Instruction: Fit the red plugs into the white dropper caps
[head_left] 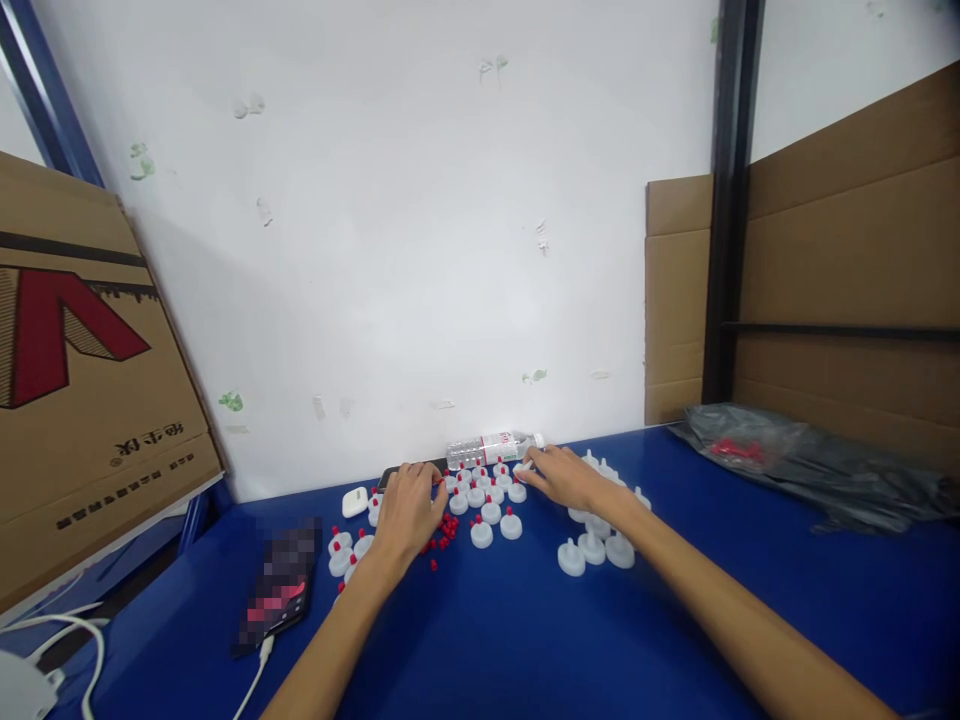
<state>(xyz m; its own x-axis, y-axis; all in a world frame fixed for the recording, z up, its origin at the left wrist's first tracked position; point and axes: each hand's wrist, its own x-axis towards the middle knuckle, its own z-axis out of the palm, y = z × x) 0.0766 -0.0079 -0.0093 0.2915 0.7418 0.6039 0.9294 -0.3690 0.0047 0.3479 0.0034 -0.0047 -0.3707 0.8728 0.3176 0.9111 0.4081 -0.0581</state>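
Note:
My left hand (409,512) is over the loose small red caps (448,530), its thumb and fingertips pinched on a red cap (435,489), which is partly covered. My right hand (564,478) reaches in from the right, fingers closed on a white nozzle lid (523,467). Between the hands stands a group of white nozzle lids with red tips (481,533). Several more red-tipped lids (340,558) stand left of my left wrist, some hidden by the arm. Plain white nozzle lids without red tips (571,558) stand around and below my right hand, partly hidden by it.
A clear plastic bottle (491,449) lies along the wall. A white earbud case (355,502) and a dark phone-like object (387,478) are at the back left. A phone (279,590) with a white cable lies left. A grey plastic bag (817,470) lies right; cardboard boxes (90,400) flank the blue table (495,640).

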